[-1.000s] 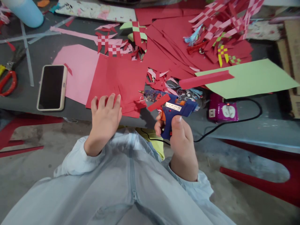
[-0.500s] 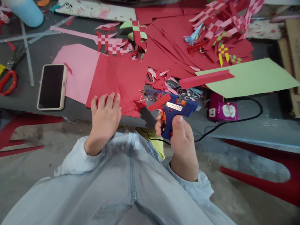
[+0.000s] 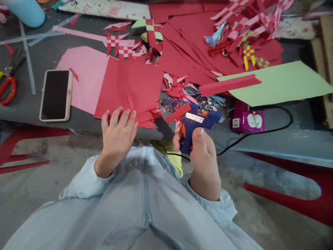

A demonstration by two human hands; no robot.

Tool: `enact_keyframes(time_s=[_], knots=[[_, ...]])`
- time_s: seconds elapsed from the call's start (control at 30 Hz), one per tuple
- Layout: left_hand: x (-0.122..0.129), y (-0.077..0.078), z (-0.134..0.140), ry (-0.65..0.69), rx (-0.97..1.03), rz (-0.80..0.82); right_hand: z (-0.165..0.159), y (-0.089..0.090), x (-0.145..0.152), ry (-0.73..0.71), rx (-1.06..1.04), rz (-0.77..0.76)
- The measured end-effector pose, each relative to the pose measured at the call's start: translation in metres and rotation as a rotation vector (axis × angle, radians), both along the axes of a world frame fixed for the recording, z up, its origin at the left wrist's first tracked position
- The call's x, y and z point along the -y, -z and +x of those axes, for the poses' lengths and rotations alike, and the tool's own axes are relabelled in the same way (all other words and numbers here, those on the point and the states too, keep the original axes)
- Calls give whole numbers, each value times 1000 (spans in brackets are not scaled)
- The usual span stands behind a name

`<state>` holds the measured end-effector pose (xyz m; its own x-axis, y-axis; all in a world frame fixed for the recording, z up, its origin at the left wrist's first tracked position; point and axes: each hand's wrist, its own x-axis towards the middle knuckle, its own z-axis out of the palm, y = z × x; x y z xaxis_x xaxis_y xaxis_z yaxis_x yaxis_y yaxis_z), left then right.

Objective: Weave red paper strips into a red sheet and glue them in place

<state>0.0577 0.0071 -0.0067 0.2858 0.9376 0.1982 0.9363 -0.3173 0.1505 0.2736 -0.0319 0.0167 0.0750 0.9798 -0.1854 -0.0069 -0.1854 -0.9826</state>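
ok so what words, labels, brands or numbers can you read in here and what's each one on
"GLUE GUN", probably, on the white label of the blue glue gun; blurred, and its other characters are too small to be sure of.
Purple box: markings on the round white patch, too blurred to read.
White strip at the top: dark marks, unreadable.
Phone: dark screen, no text visible.

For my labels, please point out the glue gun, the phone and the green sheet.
Glue gun (image 3: 189, 128), head view: blue body.
Phone (image 3: 55, 94), head view: dark screen.
Green sheet (image 3: 279, 84), head view: bare middle.
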Motion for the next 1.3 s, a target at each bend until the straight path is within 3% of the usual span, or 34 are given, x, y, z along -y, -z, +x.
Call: enact_keyframes(time_s=[0.27,0.4,0.57,0.73,1.03,1.3], knots=[[-2,-3,1,15,-42,-26,2,0,4,8,-9,22],[-8,-3,-5,30,34,-10,4,1,7,42,22,18],[-10,-1,-17,-87,246,35,10,1,10,61,57,42],[-6,-2,-25,-167,246,77,16,1,13,73,137,67],[1,-3,-15,134,85,37,19,0,18,104,212,99],[1,-2,-4,185,-11,-17,15,-8,15,105,152,72]])
